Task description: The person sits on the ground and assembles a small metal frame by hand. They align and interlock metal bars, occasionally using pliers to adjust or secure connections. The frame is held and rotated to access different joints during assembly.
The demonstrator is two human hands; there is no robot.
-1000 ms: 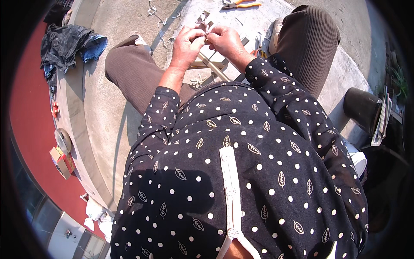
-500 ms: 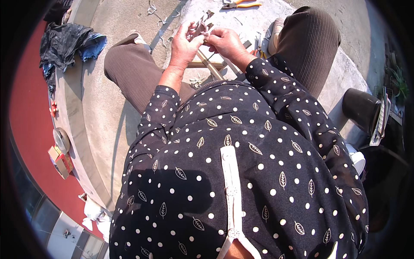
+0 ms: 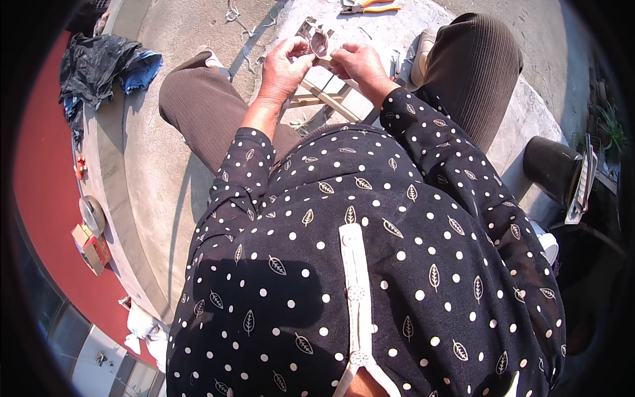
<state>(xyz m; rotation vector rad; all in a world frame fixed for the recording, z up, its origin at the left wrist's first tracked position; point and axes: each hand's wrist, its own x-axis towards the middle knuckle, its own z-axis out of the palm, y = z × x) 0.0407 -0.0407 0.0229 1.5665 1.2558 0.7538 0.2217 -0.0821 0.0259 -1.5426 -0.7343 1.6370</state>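
Observation:
My left hand (image 3: 286, 71) pinches a small grey-brown part (image 3: 319, 42) with a rounded, loop-like middle and jagged edges. Beside its lower right side, my right hand (image 3: 361, 65) is closed with thumb and fingers together. Whatever sits between those fingertips is too small to make out. Below both hands is a wooden frame (image 3: 325, 96) of crossed bars between my knees. Past the held part lie pliers (image 3: 370, 8) with orange handles on a pale slab (image 3: 423, 13).
Thin grey scraps (image 3: 246, 30) are scattered on the concrete left of the slab. A dark bucket (image 3: 550, 169) stands at the right. On the left ledge are a crumpled black and blue cloth or bag (image 3: 99, 69), a round lid-like object (image 3: 92, 215) and a red-yellow box (image 3: 91, 248).
My right hand has moved right, away from my left fingers, so a gap shows between the hands. The grey-brown part is turned and more of its rounded middle shows.

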